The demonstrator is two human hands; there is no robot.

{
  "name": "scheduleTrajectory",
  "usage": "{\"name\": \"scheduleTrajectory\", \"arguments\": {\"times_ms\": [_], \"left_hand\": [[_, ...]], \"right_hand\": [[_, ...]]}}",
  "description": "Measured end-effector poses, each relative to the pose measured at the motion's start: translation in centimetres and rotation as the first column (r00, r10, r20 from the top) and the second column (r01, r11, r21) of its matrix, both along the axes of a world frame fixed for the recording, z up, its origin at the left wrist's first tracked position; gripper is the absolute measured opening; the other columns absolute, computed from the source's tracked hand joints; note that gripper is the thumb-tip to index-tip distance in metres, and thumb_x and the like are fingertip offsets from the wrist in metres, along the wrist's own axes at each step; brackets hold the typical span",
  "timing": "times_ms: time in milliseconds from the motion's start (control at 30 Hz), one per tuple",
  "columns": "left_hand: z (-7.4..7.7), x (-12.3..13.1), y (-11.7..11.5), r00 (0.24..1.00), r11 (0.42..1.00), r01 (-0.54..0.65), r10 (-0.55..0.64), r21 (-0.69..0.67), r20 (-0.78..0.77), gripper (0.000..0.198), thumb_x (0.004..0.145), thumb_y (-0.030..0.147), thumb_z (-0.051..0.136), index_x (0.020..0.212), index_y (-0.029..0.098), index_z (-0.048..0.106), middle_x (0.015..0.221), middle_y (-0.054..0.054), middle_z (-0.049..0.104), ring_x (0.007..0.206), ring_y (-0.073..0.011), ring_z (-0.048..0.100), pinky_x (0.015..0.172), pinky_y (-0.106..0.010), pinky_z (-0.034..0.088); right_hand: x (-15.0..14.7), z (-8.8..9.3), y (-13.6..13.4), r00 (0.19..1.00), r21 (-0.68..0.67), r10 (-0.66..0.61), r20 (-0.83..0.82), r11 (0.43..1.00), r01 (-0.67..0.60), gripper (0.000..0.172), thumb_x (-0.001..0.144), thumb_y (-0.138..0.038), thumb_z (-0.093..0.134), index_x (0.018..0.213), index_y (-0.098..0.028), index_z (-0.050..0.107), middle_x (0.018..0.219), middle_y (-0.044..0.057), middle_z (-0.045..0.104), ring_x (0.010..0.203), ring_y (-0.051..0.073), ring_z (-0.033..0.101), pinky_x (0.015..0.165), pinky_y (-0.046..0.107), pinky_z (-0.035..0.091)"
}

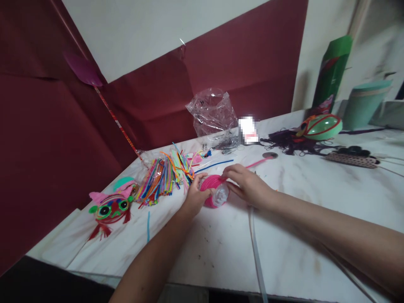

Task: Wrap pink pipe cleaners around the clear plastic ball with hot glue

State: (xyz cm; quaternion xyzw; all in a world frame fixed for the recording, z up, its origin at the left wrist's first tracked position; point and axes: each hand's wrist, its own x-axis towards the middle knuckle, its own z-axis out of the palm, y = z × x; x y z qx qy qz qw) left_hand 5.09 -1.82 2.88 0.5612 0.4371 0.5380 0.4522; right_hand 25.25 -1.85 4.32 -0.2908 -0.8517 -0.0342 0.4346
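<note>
A round clear plastic piece wrapped in pink pipe cleaner (208,184) stands on the table, its clear end facing right and toward me. My left hand (195,198) grips it from the left, thumb across the front and fingers over the top. At its upper right, the fingers of my right hand (249,185) are pinched on a pink pipe cleaner (256,163), whose straight length sticks out behind the hand. The right fingertips are partly hidden. A bundle of multicoloured pipe cleaners (160,179) lies just beyond my left hand.
On the left sits a decorated animal face (112,209). A light-blue pipe cleaner (148,226) and a blue one (214,165) lie loose. Further back are a clear plastic bag (214,115), dark purple threads (285,141) and a green balloon-like ball (325,127). A grey strap (256,252) crosses the front edge.
</note>
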Motion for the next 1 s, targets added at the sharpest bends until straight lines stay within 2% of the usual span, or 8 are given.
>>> {"name": "scheduleTrajectory", "arguments": {"times_ms": [133, 267, 367, 467, 533, 667, 767, 1000], "left_hand": [[-0.3, -0.4, 0.4, 0.984, 0.998, -0.013, 0.023, -0.061, 0.175, 0.046, 0.056, 0.018, 0.070, 0.101, 0.021, 0.059, 0.095, -0.001, 0.062, 0.078, -0.0149, 0.057, 0.070, -0.025, 0.044], [-0.3, -0.8, 0.5, 0.971, 0.999, -0.013, 0.024, -0.047, 0.237, 0.048, 0.057, 0.019, 0.069, 0.104, 0.021, 0.057, 0.094, 0.000, 0.063, 0.075, -0.0145, 0.058, 0.069, -0.026, 0.045], [-0.3, -0.8, 0.4, 0.971, 0.999, -0.028, 0.031, -0.016, 0.237, 0.047, 0.058, 0.018, 0.068, 0.104, 0.021, 0.058, 0.095, 0.000, 0.063, 0.080, -0.0153, 0.059, 0.071, -0.025, 0.045], [-0.1, -0.8, 0.0, 0.988, 0.996, -0.077, 0.070, 0.045, 0.139, 0.048, 0.060, 0.020, 0.068, 0.107, 0.022, 0.057, 0.101, -0.003, 0.062, 0.087, -0.0184, 0.059, 0.077, -0.029, 0.046], [0.1, -0.8, -0.3, 0.990, 0.981, -0.135, 0.139, 0.141, -0.016, 0.053, 0.058, 0.020, 0.071, 0.109, 0.021, 0.057, 0.107, -0.005, 0.060, 0.096, -0.0221, 0.058, 0.086, -0.033, 0.045], [0.4, -0.8, -0.9, 0.922, 0.908, -0.136, 0.262, 0.396, -0.285, 0.060, 0.055, 0.021, 0.074, 0.113, 0.020, 0.057, 0.117, -0.009, 0.056, 0.114, -0.0290, 0.052, 0.101, -0.042, 0.039], [0.3, -0.7, -1.0, 0.900, 0.877, -0.096, 0.278, 0.470, -0.335, 0.059, 0.057, 0.024, 0.073, 0.114, 0.020, 0.056, 0.119, -0.010, 0.056, 0.115, -0.0298, 0.052, 0.102, -0.044, 0.039], [-0.2, -0.9, -0.7, 0.891, 0.859, -0.054, 0.272, 0.509, -0.364, 0.061, 0.058, 0.026, 0.073, 0.116, 0.020, 0.054, 0.121, -0.011, 0.055, 0.116, -0.0304, 0.053, 0.102, -0.045, 0.041]], "right_hand": [[0.3, 0.3, 0.1, 0.992, 0.012, -0.025, -0.123, 1.000, 0.027, 0.017, 0.093, -0.018, 0.047, 0.100, -0.018, 0.063, 0.100, 0.015, 0.067, 0.097, 0.027, 0.062, 0.082, 0.043, 0.053], [0.1, 0.1, -0.1, 0.990, -0.032, -0.023, -0.142, 0.999, 0.019, 0.016, 0.091, -0.015, 0.049, 0.087, -0.020, 0.064, 0.083, 0.008, 0.069, 0.079, 0.023, 0.066, 0.069, 0.036, 0.056], [-0.2, -0.2, -0.3, 0.993, -0.034, 0.003, -0.119, 0.999, -0.007, 0.017, 0.090, -0.014, 0.049, 0.083, -0.020, 0.063, 0.078, 0.006, 0.069, 0.070, 0.019, 0.066, 0.062, 0.031, 0.055], [-0.4, -0.2, -0.6, 0.994, 0.018, 0.029, -0.103, 0.999, -0.027, 0.018, 0.092, -0.014, 0.047, 0.086, -0.019, 0.063, 0.078, 0.007, 0.069, 0.073, 0.020, 0.065, 0.064, 0.031, 0.054], [-0.5, -0.1, -0.8, 0.994, 0.074, 0.037, -0.098, 0.997, -0.030, 0.018, 0.093, -0.015, 0.046, 0.089, -0.019, 0.063, 0.081, 0.009, 0.069, 0.078, 0.022, 0.063, 0.069, 0.035, 0.053], [-0.4, 0.1, -0.8, 0.997, 0.153, 0.017, -0.075, 0.988, -0.005, 0.016, 0.095, -0.018, 0.048, 0.095, -0.020, 0.064, 0.098, 0.014, 0.069, 0.093, 0.027, 0.059, 0.078, 0.042, 0.048], [-0.4, -0.2, -0.5, 0.999, 0.148, -0.009, -0.041, 0.989, 0.015, 0.014, 0.095, -0.021, 0.050, 0.097, -0.020, 0.064, 0.099, 0.013, 0.070, 0.094, 0.028, 0.059, 0.080, 0.044, 0.046], [-0.6, -1.3, -0.2, 1.000, 0.060, -0.015, -0.024, 0.998, 0.016, 0.021, 0.098, -0.025, 0.047, 0.087, -0.020, 0.064, 0.075, 0.007, 0.068, 0.069, 0.020, 0.064, 0.064, 0.031, 0.048]]}}
